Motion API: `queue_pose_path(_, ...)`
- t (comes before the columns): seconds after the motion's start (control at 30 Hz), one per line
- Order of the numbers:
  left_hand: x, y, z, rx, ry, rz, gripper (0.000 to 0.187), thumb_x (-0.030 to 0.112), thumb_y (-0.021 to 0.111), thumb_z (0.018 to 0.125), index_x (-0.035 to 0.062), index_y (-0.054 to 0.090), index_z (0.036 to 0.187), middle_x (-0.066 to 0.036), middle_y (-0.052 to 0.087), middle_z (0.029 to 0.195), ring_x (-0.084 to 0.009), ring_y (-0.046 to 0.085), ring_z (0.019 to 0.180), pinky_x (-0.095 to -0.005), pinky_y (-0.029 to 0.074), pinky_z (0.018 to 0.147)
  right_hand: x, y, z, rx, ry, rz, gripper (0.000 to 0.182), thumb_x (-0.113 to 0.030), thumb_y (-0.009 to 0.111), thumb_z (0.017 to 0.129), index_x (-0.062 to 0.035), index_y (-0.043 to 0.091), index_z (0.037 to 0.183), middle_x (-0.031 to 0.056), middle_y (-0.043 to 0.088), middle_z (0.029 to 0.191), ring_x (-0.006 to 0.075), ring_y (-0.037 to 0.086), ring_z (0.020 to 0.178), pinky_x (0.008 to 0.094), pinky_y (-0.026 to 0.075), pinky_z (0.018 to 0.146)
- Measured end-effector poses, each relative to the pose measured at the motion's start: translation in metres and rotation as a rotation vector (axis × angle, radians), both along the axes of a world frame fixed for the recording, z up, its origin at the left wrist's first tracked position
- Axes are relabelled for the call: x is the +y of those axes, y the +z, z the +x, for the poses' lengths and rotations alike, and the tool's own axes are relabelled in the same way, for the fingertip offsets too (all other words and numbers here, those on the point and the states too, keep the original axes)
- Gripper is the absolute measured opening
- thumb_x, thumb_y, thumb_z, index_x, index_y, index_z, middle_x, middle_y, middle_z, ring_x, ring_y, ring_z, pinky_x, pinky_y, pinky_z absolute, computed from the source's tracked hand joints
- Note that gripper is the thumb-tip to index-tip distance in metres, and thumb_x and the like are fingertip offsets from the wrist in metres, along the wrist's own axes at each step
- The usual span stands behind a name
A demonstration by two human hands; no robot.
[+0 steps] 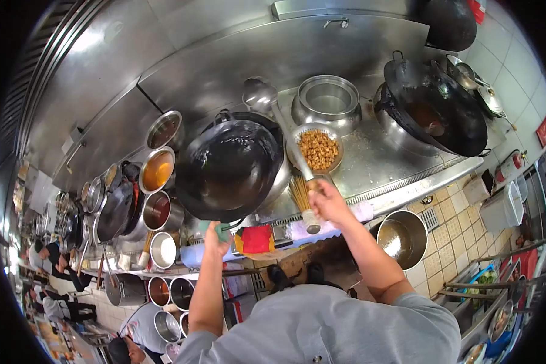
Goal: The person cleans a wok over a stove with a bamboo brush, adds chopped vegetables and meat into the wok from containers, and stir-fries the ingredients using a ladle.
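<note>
My left hand (216,238) is closed on the near handle of a large black wok (227,173), with a green cloth (222,231) between palm and metal. The wok sits tilted on the stove, and its dark inside shines. My right hand (329,201) grips the handle of a long steel ladle (261,96), whose bowl is beyond the wok's far right rim. Under the ladle's shaft, a strainer (292,159) holds browned diced pieces (319,150). A bamboo wok brush (299,193) lies close to my right hand. Red and yellow cloths (255,239) rest at the stove's front edge.
A steel pot (327,102) stands behind the strainer. Another black wok (452,115) holds brown liquid at right. Sauce containers (158,170) line the left. On the floor at right is a large pot (401,239). Other people (141,327) are at lower left.
</note>
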State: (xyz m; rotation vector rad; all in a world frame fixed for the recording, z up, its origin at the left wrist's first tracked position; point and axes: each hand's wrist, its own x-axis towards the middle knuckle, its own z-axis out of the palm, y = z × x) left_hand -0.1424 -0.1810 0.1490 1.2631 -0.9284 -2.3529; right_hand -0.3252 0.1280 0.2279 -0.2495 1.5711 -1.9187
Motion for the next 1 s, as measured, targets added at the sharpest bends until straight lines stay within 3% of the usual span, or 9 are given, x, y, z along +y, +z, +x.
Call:
queue_pose_path(0.03, 0.001, -0.002, -0.008, 0.029, -0.009, 0.1, 0.015, 0.025, 0.061, 0.079, 0.0133, 0.054, 0.084, -0.004, 0.057, 0.071, -0.0167, 0.056, 0.061, -0.0278, 0.046, 0.051, 0.008, -0.017, -0.023, 0.151, -0.047, 0.102, 0.026, -0.014, 0.056, 0.09, -0.0054, 0.047, 0.113, 0.0063, 0.056, 0.071, 0.017, 0.055, 0.052, 0.0308, 0.044, 0.044)
queue_pose_path(0.1, 0.01, -0.007, -0.026, 0.063, 0.022, 0.23, 0.015, 0.025, 0.063, 0.078, 0.0126, 0.054, 0.082, -0.003, 0.057, 0.07, -0.0165, 0.056, 0.06, -0.0275, 0.047, 0.052, 0.016, -0.038, -0.086, 0.999, -0.323, 0.515, 0.031, -0.013, 0.054, 0.089, -0.0007, 0.044, 0.116, 0.0201, 0.065, 0.085, 0.0365, 0.065, 0.07, 0.0446, 0.051, 0.061)
queue_pose_path(0.23, 0.018, -0.005, -0.074, 0.072, 0.102, 0.266, 0.014, 0.021, 0.065, 0.077, 0.0126, 0.054, 0.079, -0.003, 0.056, 0.071, -0.0165, 0.056, 0.06, -0.0282, 0.048, 0.053, -0.008, -0.007, -0.198, 0.68, -0.414, 1.048, 0.031, -0.013, 0.051, 0.085, 0.003, 0.049, 0.112, 0.034, 0.06, 0.103, 0.0444, 0.062, 0.095, 0.0474, 0.049, 0.08)
queue_pose_path(0.33, 0.013, -0.005, -0.091, 0.053, 0.113, 0.258, 0.014, 0.023, 0.064, 0.077, 0.0139, 0.054, 0.079, -0.002, 0.056, 0.072, -0.0165, 0.055, 0.06, -0.0288, 0.048, 0.055, -0.023, -0.023, -0.283, 0.691, -0.359, 1.028, 0.019, -0.006, 0.05, 0.082, 0.0014, 0.051, 0.1, 0.0263, 0.064, 0.086, 0.0399, 0.065, 0.076, 0.045, 0.053, 0.066)
queue_pose_path(0.4, 0.01, -0.011, -0.091, 0.069, 0.173, 0.208, 0.015, 0.026, 0.064, 0.078, 0.015, 0.054, 0.079, -0.001, 0.056, 0.073, -0.0158, 0.055, 0.062, -0.0297, 0.047, 0.057, -0.034, -0.007, -0.302, -0.279, -0.418, 0.008, 0.008, 0.001, 0.047, 0.079, -0.001, 0.045, 0.087, 0.0111, 0.053, 0.066, 0.0252, 0.059, 0.059, 0.0369, 0.052, 0.049)
queue_pose_path(0.5, -0.009, -0.028, -0.083, 0.115, 0.108, 0.204, 0.02, 0.028, 0.066, 0.077, 0.0134, 0.055, 0.084, -0.004, 0.058, 0.082, -0.02, 0.054, 0.071, -0.0337, 0.051, 0.064, -0.038, 0.023, -0.315, -0.779, -0.424, -0.584, 0.008, 0.003, 0.046, 0.081, -0.0037, 0.043, 0.08, 0.0044, 0.044, 0.062, 0.0139, 0.048, 0.047, 0.0246, 0.048, 0.047)
queue_pose_path(0.6, 0.001, 0.02, -0.073, 0.065, 0.058, 0.301, 0.022, 0.029, 0.067, 0.077, 0.0122, 0.055, 0.083, -0.005, 0.058, 0.081, -0.0218, 0.054, 0.074, -0.0377, 0.053, 0.071, -0.052, 0.042, -0.314, -0.782, -0.41, -0.796, 0.009, 0.001, 0.042, 0.079, -0.0014, 0.037, 0.072, 0.0066, 0.044, 0.063, 0.0152, 0.047, 0.049, 0.0234, 0.046, 0.042)
queue_pose_path(0.67, -0.014, 0.003, -0.076, 0.047, 0.034, 0.327, 0.019, 0.026, 0.064, 0.079, 0.0111, 0.054, 0.084, -0.006, 0.057, 0.08, -0.0238, 0.055, 0.075, -0.041, 0.053, 0.075, -0.062, 0.054, -0.3, -0.767, -0.332, -0.855, 0.01, -0.003, 0.039, 0.09, -0.0024, 0.041, 0.08, 0.006, 0.048, 0.065, 0.0151, 0.05, 0.053, 0.0256, 0.048, 0.047)
queue_pose_path(1.0, -0.022, -0.029, -0.079, 0.105, -0.01, 0.224, 0.022, 0.031, 0.061, 0.082, 0.0109, 0.052, 0.085, -0.004, 0.055, 0.075, -0.0209, 0.055, 0.069, -0.0411, 0.054, 0.07, -0.124, 0.1, -0.193, -0.908, 0.02, -1.059, 0.01, 0.004, 0.04, 0.083, 0.0, 0.041, 0.074, 0.0072, 0.044, 0.066, 0.0161, 0.045, 0.057, 0.0256, 0.045, 0.049)
